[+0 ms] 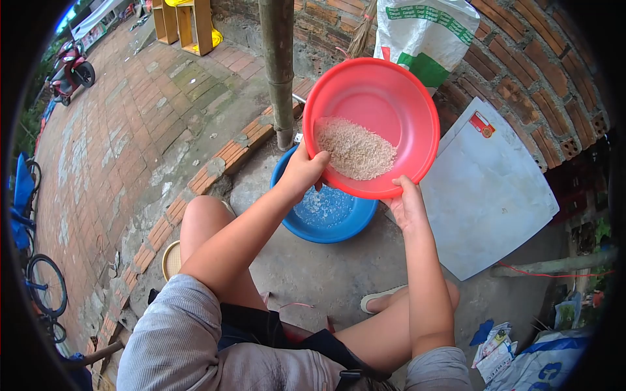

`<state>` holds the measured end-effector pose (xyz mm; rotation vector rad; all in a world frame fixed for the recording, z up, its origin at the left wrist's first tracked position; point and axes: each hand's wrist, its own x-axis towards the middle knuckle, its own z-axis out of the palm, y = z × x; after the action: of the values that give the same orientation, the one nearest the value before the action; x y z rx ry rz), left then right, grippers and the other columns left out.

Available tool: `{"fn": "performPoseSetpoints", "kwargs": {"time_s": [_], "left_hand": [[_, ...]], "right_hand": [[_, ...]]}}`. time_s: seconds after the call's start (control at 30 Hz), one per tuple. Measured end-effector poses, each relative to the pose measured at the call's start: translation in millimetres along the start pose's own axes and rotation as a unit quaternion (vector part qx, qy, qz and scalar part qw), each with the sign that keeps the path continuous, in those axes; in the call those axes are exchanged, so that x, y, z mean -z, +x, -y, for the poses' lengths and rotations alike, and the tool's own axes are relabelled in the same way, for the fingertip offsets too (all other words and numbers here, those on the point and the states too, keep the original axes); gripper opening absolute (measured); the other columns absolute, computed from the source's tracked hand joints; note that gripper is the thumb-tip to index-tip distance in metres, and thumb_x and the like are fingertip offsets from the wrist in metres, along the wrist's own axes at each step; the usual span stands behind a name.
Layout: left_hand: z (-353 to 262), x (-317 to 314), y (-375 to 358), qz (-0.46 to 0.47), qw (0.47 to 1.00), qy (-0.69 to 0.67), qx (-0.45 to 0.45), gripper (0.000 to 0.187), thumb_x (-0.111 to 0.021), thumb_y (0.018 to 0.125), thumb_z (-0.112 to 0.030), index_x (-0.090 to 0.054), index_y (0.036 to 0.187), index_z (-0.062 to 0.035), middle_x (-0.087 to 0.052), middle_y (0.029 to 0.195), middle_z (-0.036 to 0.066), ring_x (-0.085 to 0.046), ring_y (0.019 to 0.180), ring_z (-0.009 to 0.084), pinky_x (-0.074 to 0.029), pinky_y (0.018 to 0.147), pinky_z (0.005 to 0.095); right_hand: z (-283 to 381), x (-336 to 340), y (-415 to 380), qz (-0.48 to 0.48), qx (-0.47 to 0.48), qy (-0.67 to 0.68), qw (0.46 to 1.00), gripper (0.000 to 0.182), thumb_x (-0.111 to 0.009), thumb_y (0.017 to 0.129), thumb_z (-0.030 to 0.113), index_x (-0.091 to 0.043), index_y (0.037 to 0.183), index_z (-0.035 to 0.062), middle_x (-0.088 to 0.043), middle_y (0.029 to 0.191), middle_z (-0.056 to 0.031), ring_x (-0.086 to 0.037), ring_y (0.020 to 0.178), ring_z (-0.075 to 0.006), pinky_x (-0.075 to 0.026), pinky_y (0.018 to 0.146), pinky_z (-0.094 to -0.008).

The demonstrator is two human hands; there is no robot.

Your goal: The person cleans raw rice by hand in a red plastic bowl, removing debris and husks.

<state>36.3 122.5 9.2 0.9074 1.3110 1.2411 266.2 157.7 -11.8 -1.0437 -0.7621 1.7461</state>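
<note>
A red plastic basin (407, 104) is held up in both hands, with a heap of pale grain (357, 148) lying toward its near left side. My left hand (305, 168) grips the basin's left rim, thumb over the edge. On the near right rim, my right hand (407, 203) is closed with the thumb on top and the fingers partly hidden under the basin. Below, a blue basin (332, 233) stands on the concrete floor, partly covered by the red one, with whitish bits or foam inside.
A bamboo post (279, 78) rises behind the blue basin. Right of the basins lies a pale flat board (492, 195); a white and green sack (424, 32) leans on the brick wall (521, 78). A round woven tray (171, 260) is at the left, near a brick edging (229, 155).
</note>
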Motion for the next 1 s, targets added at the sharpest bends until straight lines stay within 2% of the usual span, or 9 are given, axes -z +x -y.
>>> {"fn": "performPoseSetpoints", "kwargs": {"time_s": [0.1,0.17,0.2,0.3,0.47,0.63,0.73,0.9,1.0], "left_hand": [[4.9,7.1,9.4,0.004,1.0,0.029,-0.004,0.052,-0.057,0.084,-0.016,-0.037,0.13,-0.004,-0.057,0.093,0.013,-0.061,0.074,0.0217,-0.052,0.057,0.0321],[25.6,12.1,20.6,-0.194,0.888,0.318,-0.271,0.081,-0.062,0.08,-0.013,-0.014,0.146,-0.0065,-0.045,0.124,0.025,-0.052,0.111,0.0343,-0.049,0.087,0.0417],[6.6,8.0,9.8,-0.221,0.858,0.367,-0.285,0.094,-0.07,0.076,-0.017,-0.011,0.149,-0.0108,-0.033,0.136,0.027,-0.036,0.127,0.0376,-0.034,0.105,0.0441],[-16.6,5.0,7.9,-0.166,0.753,0.471,-0.428,0.096,-0.074,0.072,-0.02,-0.016,0.148,-0.0111,-0.031,0.14,0.025,-0.036,0.128,0.0392,-0.036,0.104,0.0422],[22.3,-7.6,20.8,-0.05,0.784,0.584,-0.204,0.107,-0.081,0.062,-0.045,-0.017,0.148,-0.0343,-0.013,0.15,0.03,-0.017,0.132,0.0588,-0.017,0.106,0.0647],[57.1,-34.6,17.6,-0.001,0.769,0.635,-0.069,0.103,-0.08,0.064,-0.038,-0.019,0.146,-0.0367,-0.014,0.149,0.03,-0.025,0.128,0.0599,-0.024,0.104,0.0647],[75.4,-49.8,13.1,0.026,0.781,0.617,-0.091,0.077,-0.074,0.064,-0.019,-0.04,0.134,-0.024,-0.039,0.132,0.027,-0.043,0.116,0.0468,-0.043,0.092,0.0582],[95.5,-51.8,36.7,0.141,0.808,0.563,-0.106,0.061,-0.068,0.067,-0.012,-0.052,0.125,-0.008,-0.063,0.097,0.019,-0.055,0.107,0.0304,-0.048,0.085,0.0432],[102.6,-56.7,51.4,0.182,0.912,0.363,0.06,0.061,-0.063,0.07,-0.01,-0.05,0.13,-0.0059,-0.065,0.088,0.019,-0.064,0.082,0.0268,-0.052,0.072,0.0352]], "right_hand": [[1.0,-10.1,-5.6,-0.022,0.024,0.028,0.999,0.051,-0.044,0.081,0.002,-0.033,0.131,0.0039,-0.048,0.124,-0.0161,-0.056,0.109,-0.03,-0.055,0.086,-0.0474],[-1.3,-17.9,-10.9,-0.038,0.036,0.038,0.998,0.054,-0.044,0.08,0.001,-0.033,0.132,0.0051,-0.047,0.124,-0.016,-0.056,0.11,-0.0306,-0.055,0.085,-0.0478],[-3.0,-21.1,-12.0,-0.054,0.051,0.047,0.996,0.056,-0.043,0.079,-0.001,-0.032,0.133,0.0063,-0.046,0.125,-0.016,-0.056,0.11,-0.0313,-0.056,0.084,-0.0483],[-9.9,-24.9,-11.7,-0.074,0.069,0.018,0.995,0.057,-0.044,0.075,-0.004,-0.034,0.13,0.0108,-0.048,0.118,-0.0124,-0.056,0.108,-0.0268,-0.057,0.08,-0.0465],[-34.7,-33.9,-9.9,-0.092,0.038,0.002,0.995,0.061,-0.044,0.073,-0.006,-0.034,0.131,0.0116,-0.048,0.119,-0.0122,-0.055,0.108,-0.0265,-0.056,0.08,-0.0469],[-47.4,-40.2,-14.4,-0.111,0.043,0.033,0.992,0.068,-0.043,0.071,-0.01,-0.035,0.133,0.015,-0.046,0.125,-0.012,-0.051,0.115,-0.0289,-0.053,0.085,-0.0529],[-48.4,-28.0,-15.1,-0.125,-0.02,0.068,0.99,0.073,-0.043,0.071,-0.01,-0.029,0.138,0.0178,-0.041,0.131,-0.0128,-0.05,0.117,-0.0329,-0.051,0.087,-0.0584],[-61.6,-10.1,-6.2,-0.127,-0.09,0.076,0.985,0.075,-0.042,0.07,-0.01,-0.027,0.137,0.0205,-0.039,0.131,-0.0157,-0.05,0.116,-0.0357,-0.052,0.086,-0.0587],[-56.9,-14.2,-10.6,-0.12,-0.067,0.057,0.989,0.07,-0.041,0.071,-0.009,-0.029,0.136,0.0157,-0.042,0.128,-0.0164,-0.05,0.115,-0.0358,-0.053,0.086,-0.0574]]}}
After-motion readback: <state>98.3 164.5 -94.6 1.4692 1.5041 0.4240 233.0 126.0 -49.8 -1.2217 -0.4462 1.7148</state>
